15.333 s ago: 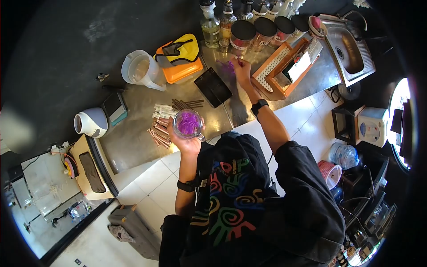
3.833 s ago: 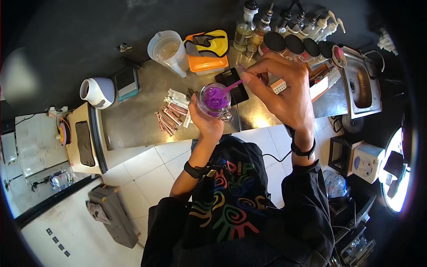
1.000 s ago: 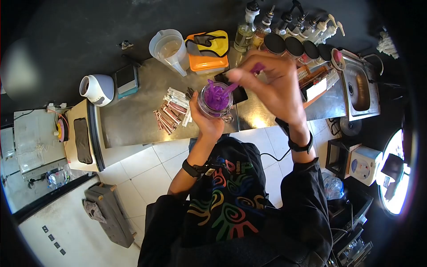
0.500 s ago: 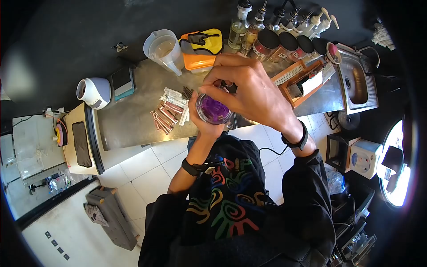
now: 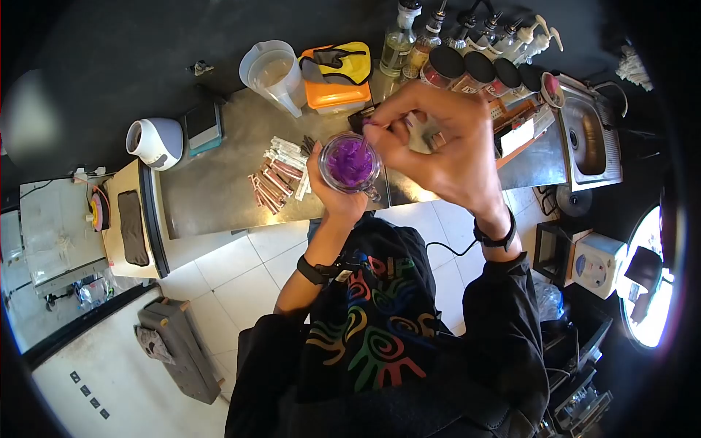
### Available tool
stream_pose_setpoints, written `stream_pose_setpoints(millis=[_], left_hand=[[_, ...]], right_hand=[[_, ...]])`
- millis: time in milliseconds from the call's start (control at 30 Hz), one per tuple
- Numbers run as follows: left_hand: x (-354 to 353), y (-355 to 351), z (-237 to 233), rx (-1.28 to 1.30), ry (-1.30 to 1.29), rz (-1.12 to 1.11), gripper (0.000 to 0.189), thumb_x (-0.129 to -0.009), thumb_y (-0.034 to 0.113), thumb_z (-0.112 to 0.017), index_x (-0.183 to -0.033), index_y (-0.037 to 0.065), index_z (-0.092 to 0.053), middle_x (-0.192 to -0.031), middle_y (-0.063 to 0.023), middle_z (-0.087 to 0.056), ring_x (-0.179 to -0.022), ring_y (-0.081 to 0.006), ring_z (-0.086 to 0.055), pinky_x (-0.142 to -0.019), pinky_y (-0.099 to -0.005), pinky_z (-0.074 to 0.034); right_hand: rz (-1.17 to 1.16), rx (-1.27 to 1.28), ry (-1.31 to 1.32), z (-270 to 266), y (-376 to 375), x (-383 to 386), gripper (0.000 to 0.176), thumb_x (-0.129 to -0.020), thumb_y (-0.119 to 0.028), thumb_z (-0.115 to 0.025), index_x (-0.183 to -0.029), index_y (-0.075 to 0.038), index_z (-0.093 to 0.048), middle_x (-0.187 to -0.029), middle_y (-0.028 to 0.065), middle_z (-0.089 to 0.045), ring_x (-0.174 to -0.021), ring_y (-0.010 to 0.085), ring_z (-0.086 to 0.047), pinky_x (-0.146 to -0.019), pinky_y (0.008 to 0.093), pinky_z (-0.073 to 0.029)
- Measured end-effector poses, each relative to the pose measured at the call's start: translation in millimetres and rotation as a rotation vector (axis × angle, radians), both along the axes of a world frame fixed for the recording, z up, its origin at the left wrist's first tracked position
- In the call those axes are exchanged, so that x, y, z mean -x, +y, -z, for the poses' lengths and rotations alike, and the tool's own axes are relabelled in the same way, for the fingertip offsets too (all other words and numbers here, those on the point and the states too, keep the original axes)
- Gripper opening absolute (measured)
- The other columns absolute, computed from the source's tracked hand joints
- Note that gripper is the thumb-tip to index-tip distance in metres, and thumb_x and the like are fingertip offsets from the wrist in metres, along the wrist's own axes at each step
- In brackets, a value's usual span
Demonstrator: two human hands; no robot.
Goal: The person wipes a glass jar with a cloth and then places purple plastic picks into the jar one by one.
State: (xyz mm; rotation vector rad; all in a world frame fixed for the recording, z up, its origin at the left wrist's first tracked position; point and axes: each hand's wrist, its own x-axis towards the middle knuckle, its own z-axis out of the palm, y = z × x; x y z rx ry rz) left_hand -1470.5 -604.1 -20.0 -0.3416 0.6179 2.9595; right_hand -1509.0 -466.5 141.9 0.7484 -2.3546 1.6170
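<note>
A clear glass mug [image 5: 374, 191] with a side handle is filled with something vivid purple [image 5: 349, 164]. My left hand [image 5: 337, 198] wraps around the glass from the left and below, holding it up near the counter's front edge. Over the rim, my right hand [image 5: 445, 139] pinches a thin purple straw-like piece [image 5: 364, 146] that runs down into the purple contents. Its exact kind is hard to make out. On the counter left of the glass lie several paper-wrapped sticks or sachets [image 5: 270, 186] in white and reddish brown.
A plastic pitcher [image 5: 274, 77] and an orange container with a yellow-grey cloth [image 5: 339, 64] stand at the back. Several bottles [image 5: 398, 47] and black-lidded jars [image 5: 478, 69] line the wall toward the sink [image 5: 584, 142]. A white rounded device [image 5: 155, 144] sits left.
My right hand has moved right and back from the glass rim, opening up the view of the purple contents and the thin piece in them. The glass has shifted slightly.
</note>
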Motion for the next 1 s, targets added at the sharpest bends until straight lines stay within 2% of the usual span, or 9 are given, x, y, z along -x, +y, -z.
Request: stream_pose_setpoints(millis=[267, 333, 467, 533, 567, 667, 733, 800, 1000], left_hand=[[10, -1, 41, 0.065, 0.173, 0.006, 0.053, -0.091, 0.052, -0.036, -0.103, 0.005, -0.058, -0.097, -0.0091, -0.064, -0.091, -0.0237, -0.062, -0.087, -0.0387, -0.049], [5, 3, 11, 0.035, 0.157, -0.032, 0.054, -0.091, 0.052, -0.035, -0.104, 0.005, -0.058, -0.097, -0.01, -0.064, -0.09, -0.0242, -0.061, -0.085, -0.0386, -0.049], [11, -9, 13, -0.033, -0.066, -0.03, 0.057, -0.091, 0.054, -0.033, -0.109, 0.006, -0.057, -0.094, -0.0122, -0.062, -0.087, -0.0263, -0.061, -0.074, -0.0388, -0.05], [11, -18, 13, -0.185, 0.148, 0.101, 0.056, -0.091, 0.053, -0.033, -0.11, 0.007, -0.057, -0.093, -0.0129, -0.062, -0.085, -0.0281, -0.06, -0.068, -0.0394, -0.049], [9, -20, 16, -0.173, -0.018, 0.034, 0.054, -0.091, 0.052, -0.034, -0.109, 0.007, -0.057, -0.092, -0.0143, -0.062, -0.082, -0.0298, -0.061, -0.063, -0.0387, -0.049], [7, -32, 33, -0.066, 0.18, 0.118, 0.06, -0.086, 0.057, -0.046, -0.114, 0.006, -0.056, -0.101, -0.0144, -0.058, -0.082, -0.0297, -0.056, -0.066, -0.0356, -0.049], [3, -32, 35, -0.025, 0.133, 0.071, 0.052, -0.091, 0.051, -0.036, -0.107, 0.006, -0.056, -0.089, -0.015, -0.063, -0.078, -0.0303, -0.062, -0.06, -0.0384, -0.051], [-8, -30, 34, 0.108, 0.067, 0.029, 0.06, -0.088, 0.058, -0.04, -0.113, 0.006, -0.056, -0.101, -0.0153, -0.058, -0.08, -0.03, -0.058, -0.062, -0.0351, -0.049], [-23, -36, 34, 0.084, -0.083, 0.028, 0.054, -0.092, 0.05, -0.035, -0.106, 0.003, -0.057, -0.091, -0.0174, -0.064, -0.078, -0.0284, -0.064, -0.065, -0.0405, -0.054]], right_hand=[[-0.107, -0.017, 0.068, 15, -13, -13, 0.012, -0.07, -0.002, -0.074, -0.081, 0.0, -0.068, -0.068, 0.0046, -0.063, -0.06, 0.0137, -0.058, -0.062, 0.0274, -0.047], [-0.159, -0.132, 0.086, 15, -14, -12, 0.016, -0.07, -0.006, -0.076, -0.084, -0.001, -0.069, -0.072, 0.0064, -0.063, -0.064, 0.017, -0.059, -0.067, 0.0289, -0.047], [-0.061, -0.12, 0.163, 23, 5, 10, 0.024, -0.075, -0.012, -0.075, -0.095, -0.001, -0.069, -0.081, 0.0093, -0.065, -0.071, 0.0168, -0.059, -0.07, 0.0287, -0.047], [0.241, 0.114, -0.074, 44, 24, 36, 0.023, -0.078, -0.015, -0.072, -0.096, 0.0, -0.069, -0.081, 0.0091, -0.066, -0.068, 0.016, -0.059, -0.067, 0.0293, -0.048], [0.302, 0.074, -0.167, 62, 34, 51, 0.023, -0.079, -0.014, -0.07, -0.097, 0.0, -0.069, -0.082, 0.0107, -0.067, -0.068, 0.0171, -0.061, -0.064, 0.0302, -0.048], [0.252, -0.329, -0.13, 193, 74, 111, 0.023, -0.078, -0.012, -0.066, -0.098, -0.001, -0.068, -0.082, 0.0144, -0.069, -0.064, 0.026, -0.065, -0.058, 0.035, -0.05], [0.207, -0.74, -0.259, 264, 76, 124, 0.024, -0.082, -0.024, -0.064, -0.091, -0.002, -0.067, -0.084, 0.0183, -0.067, -0.082, 0.0336, -0.067, -0.075, 0.0421, -0.052], [0.34, -0.873, -0.317, 353, 79, 140, 0.023, -0.081, -0.023, -0.064, -0.096, -0.005, -0.065, -0.099, 0.0193, -0.065, -0.096, 0.0373, -0.063, -0.083, 0.0443, -0.051], [0.406, -1.036, -0.485, 364, 63, 140, 0.042, -0.071, -0.015, -0.072, -0.108, -0.001, -0.059, -0.108, 0.0225, -0.059, -0.105, 0.0401, -0.057, -0.088, 0.0434, -0.049]])
